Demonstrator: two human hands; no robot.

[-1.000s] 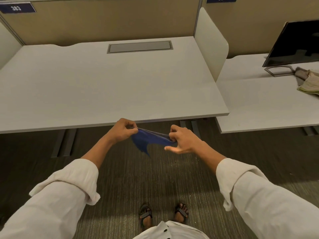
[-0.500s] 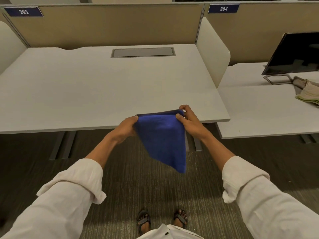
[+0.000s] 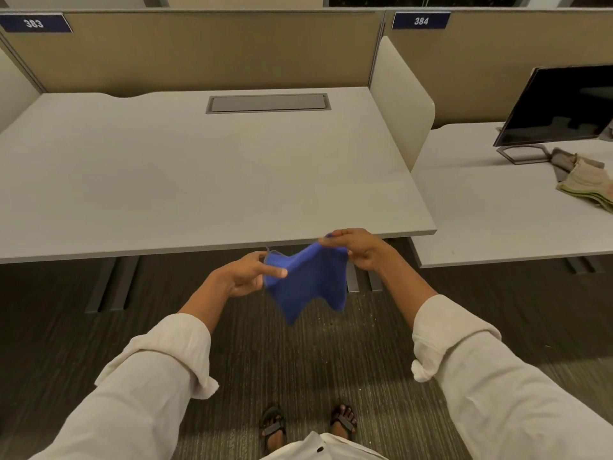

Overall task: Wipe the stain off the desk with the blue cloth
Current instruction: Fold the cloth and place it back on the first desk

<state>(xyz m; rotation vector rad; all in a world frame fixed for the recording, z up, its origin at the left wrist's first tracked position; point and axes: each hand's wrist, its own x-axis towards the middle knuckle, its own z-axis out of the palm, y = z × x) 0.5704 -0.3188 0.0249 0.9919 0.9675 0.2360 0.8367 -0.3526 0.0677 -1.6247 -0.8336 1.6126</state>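
The blue cloth (image 3: pixel 306 280) hangs in the air just in front of the grey desk's (image 3: pixel 199 180) front edge, above the carpet. My left hand (image 3: pixel 247 273) pinches its left upper corner and my right hand (image 3: pixel 360 249) pinches its right upper corner, a little higher. The cloth sags between them, with two points dangling down. I cannot make out any stain on the desk top from here.
A closed cable hatch (image 3: pixel 267 102) sits at the desk's back. A cream divider panel (image 3: pixel 399 104) stands on the right edge. The neighbouring desk (image 3: pixel 497 210) holds a monitor (image 3: pixel 560 107) and a folded beige cloth (image 3: pixel 588 184). My sandalled feet (image 3: pixel 308 424) stand on dark carpet.
The cloth was bunched low, then spread flat and lifted to the desk edge. Now my hands have drawn closer and the cloth sags, its bottom hanging in two points.
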